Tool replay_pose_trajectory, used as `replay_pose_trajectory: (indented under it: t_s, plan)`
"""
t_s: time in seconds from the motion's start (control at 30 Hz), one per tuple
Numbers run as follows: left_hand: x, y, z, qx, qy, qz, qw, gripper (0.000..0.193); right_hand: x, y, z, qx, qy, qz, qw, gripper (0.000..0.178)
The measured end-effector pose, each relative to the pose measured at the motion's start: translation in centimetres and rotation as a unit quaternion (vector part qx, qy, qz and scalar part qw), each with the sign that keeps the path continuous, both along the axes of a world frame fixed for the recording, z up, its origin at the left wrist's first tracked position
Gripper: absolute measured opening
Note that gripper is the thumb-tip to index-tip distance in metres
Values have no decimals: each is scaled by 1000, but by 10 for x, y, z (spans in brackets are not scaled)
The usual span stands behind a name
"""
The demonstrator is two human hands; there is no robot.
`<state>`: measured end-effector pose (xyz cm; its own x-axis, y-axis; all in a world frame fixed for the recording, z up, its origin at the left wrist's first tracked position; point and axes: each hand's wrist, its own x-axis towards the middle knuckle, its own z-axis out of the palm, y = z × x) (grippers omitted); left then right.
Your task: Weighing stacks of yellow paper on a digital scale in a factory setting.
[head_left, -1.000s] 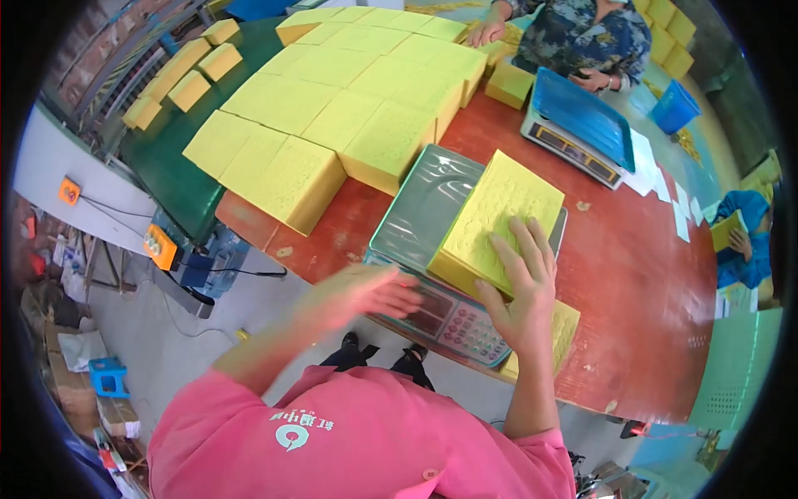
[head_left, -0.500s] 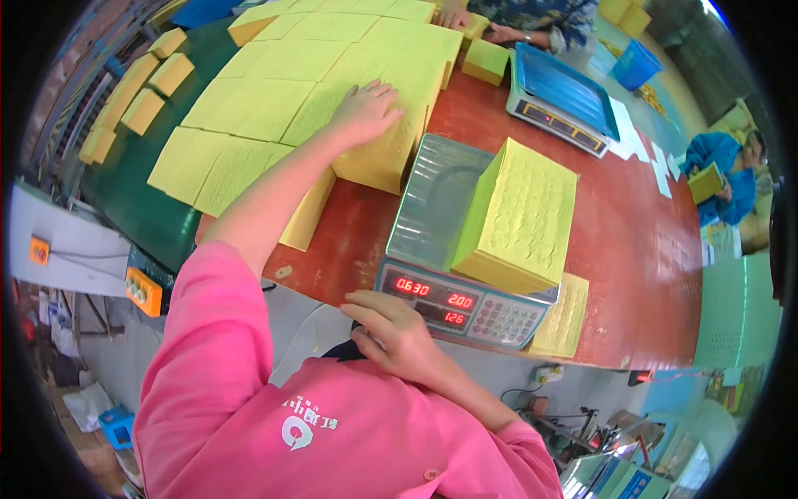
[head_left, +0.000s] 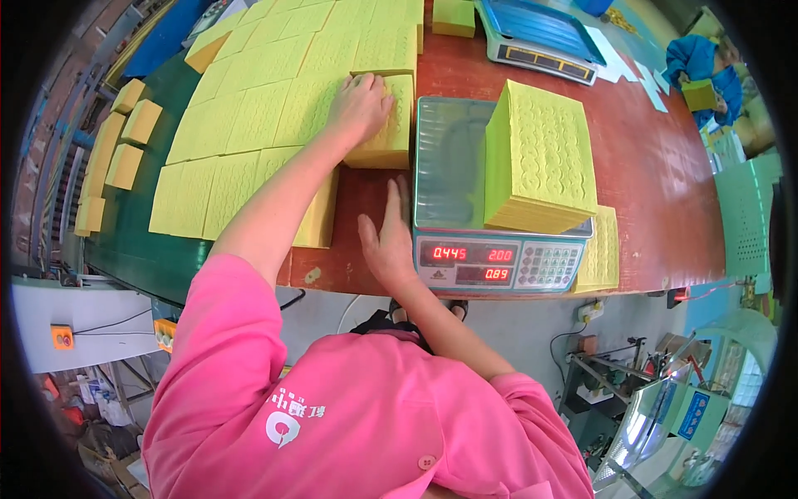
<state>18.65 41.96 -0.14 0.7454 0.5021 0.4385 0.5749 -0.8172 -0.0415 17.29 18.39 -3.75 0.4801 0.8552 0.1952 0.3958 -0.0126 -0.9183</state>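
Observation:
My left hand (head_left: 362, 110) lies on a stack of yellow embossed paper (head_left: 393, 137) at the near right corner of many such stacks. Its fingers curl over the stack's far edge. Just below, my right hand (head_left: 387, 241) is held over the red table with fingers stretched and thumb apart, holding nothing. It is close to the left side of a digital scale (head_left: 449, 187) with lit red digits. A tall block of yellow paper (head_left: 544, 158) stands on the right part of the scale's pan.
Packed paper stacks (head_left: 266, 108) cover the table's left. Smaller blocks (head_left: 125, 166) lie on a green surface (head_left: 158, 212) at far left. A second scale (head_left: 544, 37) with a blue tray and white sheets (head_left: 619, 62) are behind. Another person (head_left: 706, 79) holds yellow paper at right.
My left hand has gone from lying flatter on the stacks to curling over one stack's edge. My right hand has moved forward from the table's edge and opened. The view has shifted; the scale's digits differ.

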Motion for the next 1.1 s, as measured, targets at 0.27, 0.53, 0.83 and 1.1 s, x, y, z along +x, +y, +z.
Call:
replay_pose_trajectory:
  t_s: [0.27, 0.53, 0.83, 1.1]
  plan:
    - [-6, -19, 3, -23, 28, -35, 999, 41, 6, 0, 10, -60, 75, -22, 995, 78]
    - [-17, -28, 9, -40, 76, 9, 996, 40, 0, -1, 2, -119, 138, 1, 983, 76]
    - [-28, -38, 5, 56, -30, -36, 997, 44, 97, -161, 72, 99, -120, 143, 978, 29]
    - [-51, -213, -8, -565, -371, 140, 724, 35, 267, -232, 20, -54, -311, -258, 913, 39]
